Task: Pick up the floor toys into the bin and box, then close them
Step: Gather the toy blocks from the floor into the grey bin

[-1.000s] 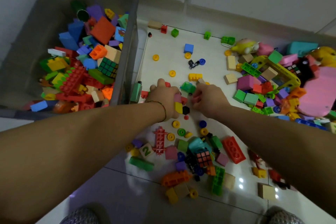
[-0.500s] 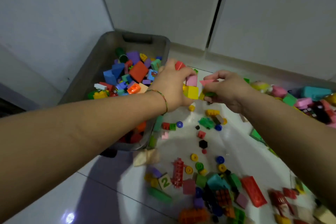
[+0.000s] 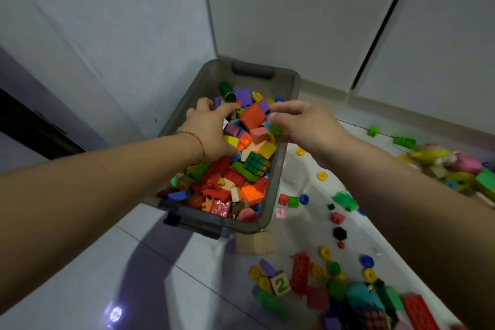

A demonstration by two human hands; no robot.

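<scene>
Two sets of fingers meet above the far half of a grey bin [image 3: 294,83]. The left hand's fingers [image 3: 227,108] are spread and nearly straight, gripping nothing, their tips over the heaped blocks. The right hand's fingers [image 3: 284,106] also reach out nearly straight, pointing toward the left hand. A small green block [image 3: 276,130] sits just under their tips, blurred, and I cannot tell whether it is pinched or loose.

The left hand [image 3: 211,132] hangs low over the bin's left side, with a thin braided bracelet [image 3: 201,142] on its wrist. The right hand [image 3: 308,126] is above the bin's right rim. Between them lie an orange-red block [image 3: 251,115] and a pink block [image 3: 259,134], with a green puzzle cube [image 3: 255,163] nearer the camera and a dark green cylinder [image 3: 226,91] at the far end. The bin is open and filled nearly to its rim with mixed plastic bricks.

Many toys lie on the white tiled floor [image 3: 134,262] to the bin's right. A wooden block [image 3: 253,242] sits just beside its near corner. Well apart lie a yellow ring [image 3: 322,176], a green toy car [image 3: 345,201] and a black hexagonal piece [image 3: 340,233]. Nearer the camera are a red brick [image 3: 301,273] and a number cube [image 3: 280,285] showing a 2. A larger pile [image 3: 455,166] lies blurred at the right edge.
</scene>
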